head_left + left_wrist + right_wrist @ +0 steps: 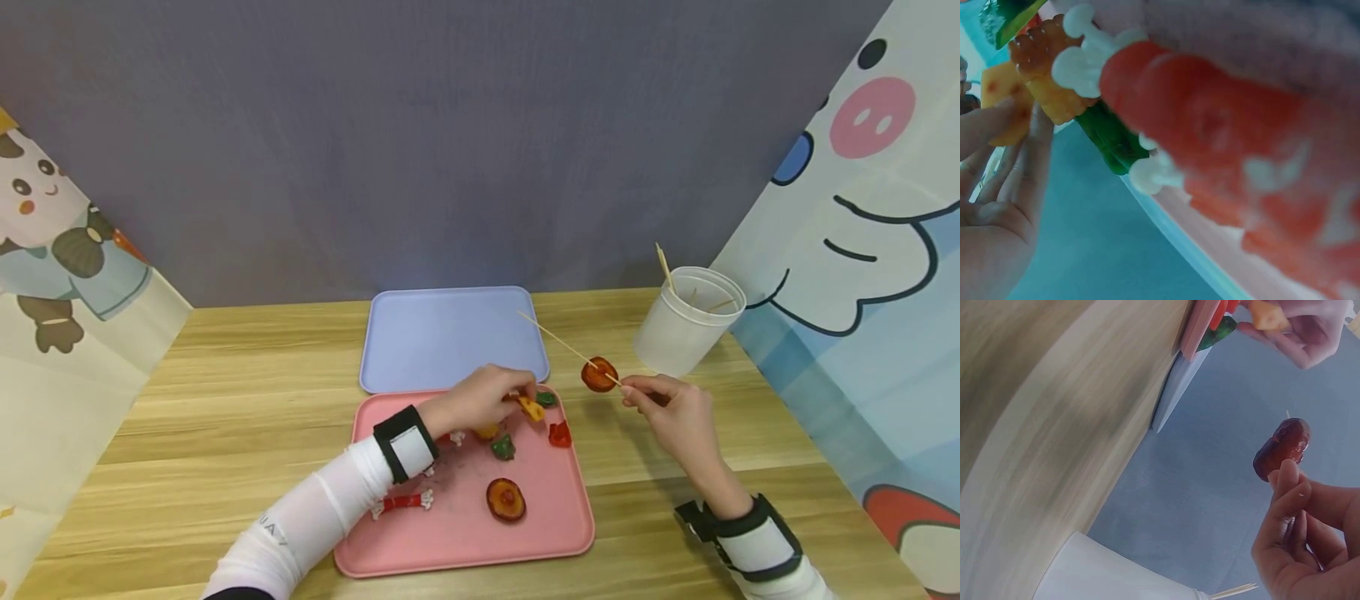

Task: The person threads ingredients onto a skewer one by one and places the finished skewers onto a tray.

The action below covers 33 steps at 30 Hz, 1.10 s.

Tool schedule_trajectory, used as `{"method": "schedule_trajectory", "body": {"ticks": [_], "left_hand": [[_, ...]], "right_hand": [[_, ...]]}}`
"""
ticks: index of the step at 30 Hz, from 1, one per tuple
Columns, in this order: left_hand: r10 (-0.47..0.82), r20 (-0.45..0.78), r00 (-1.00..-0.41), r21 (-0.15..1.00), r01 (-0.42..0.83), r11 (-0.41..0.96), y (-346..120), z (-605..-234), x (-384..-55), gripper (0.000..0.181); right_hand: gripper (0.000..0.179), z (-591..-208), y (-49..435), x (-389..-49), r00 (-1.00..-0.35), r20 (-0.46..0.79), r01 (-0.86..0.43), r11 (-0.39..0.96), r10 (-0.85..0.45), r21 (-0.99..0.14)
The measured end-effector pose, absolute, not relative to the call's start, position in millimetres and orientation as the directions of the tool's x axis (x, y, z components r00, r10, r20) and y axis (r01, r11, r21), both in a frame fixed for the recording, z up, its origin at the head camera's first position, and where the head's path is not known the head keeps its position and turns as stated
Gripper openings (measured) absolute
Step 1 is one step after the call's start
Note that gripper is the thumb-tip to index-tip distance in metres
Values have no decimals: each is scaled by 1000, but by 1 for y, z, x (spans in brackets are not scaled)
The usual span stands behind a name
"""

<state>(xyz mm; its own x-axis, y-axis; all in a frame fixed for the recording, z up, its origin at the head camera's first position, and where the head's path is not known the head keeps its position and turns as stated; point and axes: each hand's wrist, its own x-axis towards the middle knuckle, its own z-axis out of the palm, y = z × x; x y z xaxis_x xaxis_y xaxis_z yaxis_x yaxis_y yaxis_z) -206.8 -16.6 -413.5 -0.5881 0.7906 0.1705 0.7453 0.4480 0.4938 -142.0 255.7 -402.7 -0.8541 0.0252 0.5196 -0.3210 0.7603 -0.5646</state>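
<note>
Probably light, snappable, the skewer (555, 337) is pinched at its near end by the right hand (678, 417), right of the pink tray (551, 521); over its far right, the left hand (483, 397) pinches a yellow piece (532, 408), best held edgewise.

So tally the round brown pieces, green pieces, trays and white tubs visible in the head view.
Round brown pieces: 2, one on a skewer
Green pieces: 2
Trays: 2, pink tray and blue tray
White tub: 1
Total: 7
</note>
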Motion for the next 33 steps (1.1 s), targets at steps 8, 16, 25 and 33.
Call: {"method": "schedule_trajectory", "body": {"ticks": [8, 16, 25, 33], "left_hand": [[605, 236, -761, 794, 509, 331, -26, -414, -208, 16], [472, 200, -858, 964, 260, 63, -30, -414, -212, 24], [436, 173, -883, 985, 148, -90, -37, -411, -211, 29], [367, 190, -911, 981, 158, -117, -44, -409, -212, 39]], "right_hand": [[7, -402, 255, -142, -857, 514, -320, 758, 24, -568], [7, -402, 255, -142, -853, 521, -324, 763, 19, -559], [7, -405, 256, -142, -841, 541, -343, 772, 0, -534], [7, -401, 252, -139, -841, 542, -342, 779, -3, -526]]}}
